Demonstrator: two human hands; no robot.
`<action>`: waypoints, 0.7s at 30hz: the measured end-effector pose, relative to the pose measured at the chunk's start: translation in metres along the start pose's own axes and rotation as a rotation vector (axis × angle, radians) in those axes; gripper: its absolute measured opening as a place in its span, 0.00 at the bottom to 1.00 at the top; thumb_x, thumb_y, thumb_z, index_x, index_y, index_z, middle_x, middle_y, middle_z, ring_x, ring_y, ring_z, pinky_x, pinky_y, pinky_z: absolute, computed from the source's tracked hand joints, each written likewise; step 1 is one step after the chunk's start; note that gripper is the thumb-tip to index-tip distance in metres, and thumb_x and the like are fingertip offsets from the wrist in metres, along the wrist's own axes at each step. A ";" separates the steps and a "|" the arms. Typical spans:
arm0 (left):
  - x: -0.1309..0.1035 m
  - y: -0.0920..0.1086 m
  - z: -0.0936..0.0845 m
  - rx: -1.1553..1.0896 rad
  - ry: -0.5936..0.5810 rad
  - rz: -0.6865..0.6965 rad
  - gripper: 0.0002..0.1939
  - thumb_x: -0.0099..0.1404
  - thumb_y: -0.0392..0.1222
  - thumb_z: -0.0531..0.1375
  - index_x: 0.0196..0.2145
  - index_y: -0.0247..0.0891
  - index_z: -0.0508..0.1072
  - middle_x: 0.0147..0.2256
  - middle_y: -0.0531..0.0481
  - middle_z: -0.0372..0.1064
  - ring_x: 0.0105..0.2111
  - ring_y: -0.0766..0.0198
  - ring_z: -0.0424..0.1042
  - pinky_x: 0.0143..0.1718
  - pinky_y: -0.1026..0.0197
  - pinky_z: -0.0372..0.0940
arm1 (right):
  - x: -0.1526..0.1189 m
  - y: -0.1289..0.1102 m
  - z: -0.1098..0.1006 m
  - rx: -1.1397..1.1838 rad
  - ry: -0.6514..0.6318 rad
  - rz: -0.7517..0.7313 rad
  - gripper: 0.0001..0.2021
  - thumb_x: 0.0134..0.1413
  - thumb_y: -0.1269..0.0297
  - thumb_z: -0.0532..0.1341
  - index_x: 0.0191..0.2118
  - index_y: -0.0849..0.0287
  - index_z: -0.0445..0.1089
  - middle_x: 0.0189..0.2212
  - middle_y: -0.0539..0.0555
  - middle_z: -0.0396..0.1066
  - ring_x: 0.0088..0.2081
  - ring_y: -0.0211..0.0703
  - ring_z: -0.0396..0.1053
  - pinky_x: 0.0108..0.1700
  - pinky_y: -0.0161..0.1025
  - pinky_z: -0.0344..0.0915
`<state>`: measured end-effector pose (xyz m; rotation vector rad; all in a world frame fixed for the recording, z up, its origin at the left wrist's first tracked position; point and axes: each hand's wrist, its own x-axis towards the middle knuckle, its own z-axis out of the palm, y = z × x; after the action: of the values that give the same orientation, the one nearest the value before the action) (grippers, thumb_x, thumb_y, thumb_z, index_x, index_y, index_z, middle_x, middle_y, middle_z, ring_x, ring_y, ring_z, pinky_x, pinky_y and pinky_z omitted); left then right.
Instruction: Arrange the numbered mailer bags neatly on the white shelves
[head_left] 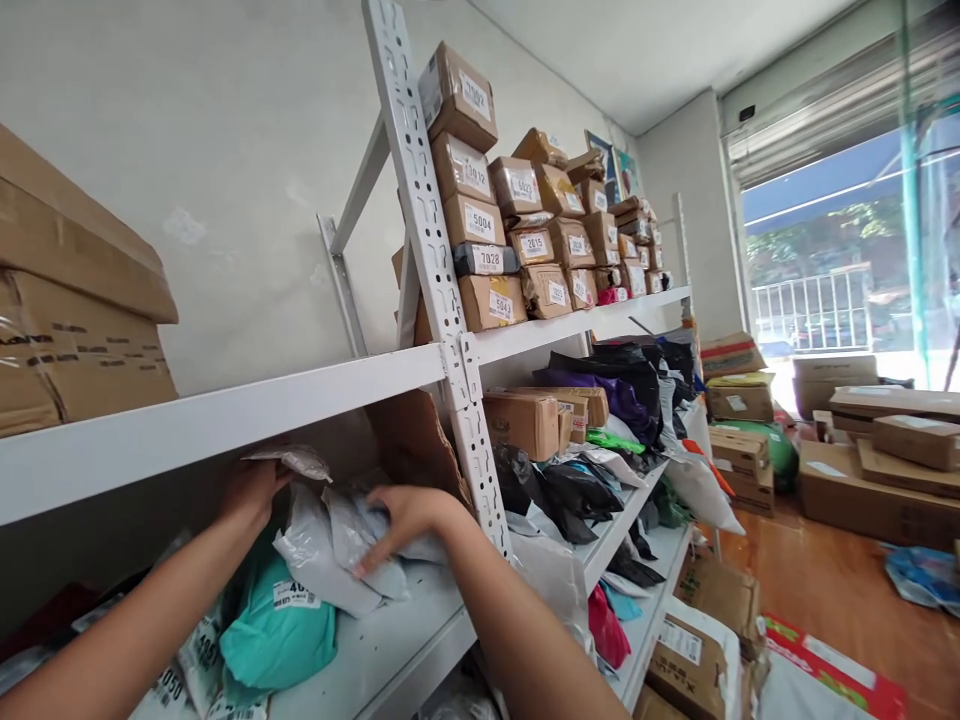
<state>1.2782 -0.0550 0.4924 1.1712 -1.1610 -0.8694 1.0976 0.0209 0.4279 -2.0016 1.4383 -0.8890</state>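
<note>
Both my arms reach into the middle level of a white metal shelf rack [315, 395]. My left hand [251, 493] is deep under the shelf board, its fingers on a grey plastic parcel bag [296, 460] held up near the board. My right hand [401, 520] lies flat with spread fingers on a pile of grey-white mailer bags [330, 555]. A teal parcel bag [277, 630] with a white label sits just in front of the pile. A torn brown cardboard piece [412, 435] stands behind my right hand.
Numbered brown boxes [491, 230] are stacked on the top shelf, and large cartons [67, 310] at left. Black, purple and white bags [600, 440] fill the shelves to the right. Cartons [870, 450] lie on the wooden floor by the bright window.
</note>
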 end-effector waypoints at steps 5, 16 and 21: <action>-0.005 0.006 0.003 -0.034 -0.013 -0.005 0.22 0.55 0.31 0.50 0.48 0.34 0.70 0.63 0.35 0.63 0.62 0.46 0.66 0.48 0.54 0.77 | -0.055 0.035 0.029 -0.158 0.148 -0.032 0.48 0.26 0.76 0.76 0.62 0.60 0.66 0.59 0.66 0.66 0.59 0.64 0.64 0.62 0.54 0.62; 0.000 -0.018 0.072 0.369 -0.302 0.281 0.22 0.63 0.32 0.46 0.51 0.28 0.70 0.56 0.32 0.70 0.56 0.48 0.70 0.51 0.51 0.74 | -0.032 0.048 0.067 -0.062 0.321 0.270 0.31 0.51 0.78 0.61 0.63 0.66 0.63 0.54 0.69 0.68 0.54 0.68 0.69 0.56 0.57 0.67; -0.007 -0.048 0.076 0.838 -0.803 0.516 0.16 0.53 0.25 0.55 0.28 0.37 0.81 0.40 0.46 0.80 0.46 0.55 0.76 0.55 0.55 0.67 | -0.044 0.056 0.086 0.180 0.459 0.277 0.27 0.47 0.77 0.62 0.56 0.72 0.62 0.56 0.72 0.62 0.57 0.60 0.67 0.60 0.49 0.63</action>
<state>1.2051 -0.0761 0.4433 1.0670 -2.5197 -0.4256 1.1188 0.0488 0.3215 -1.4772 1.7529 -1.3530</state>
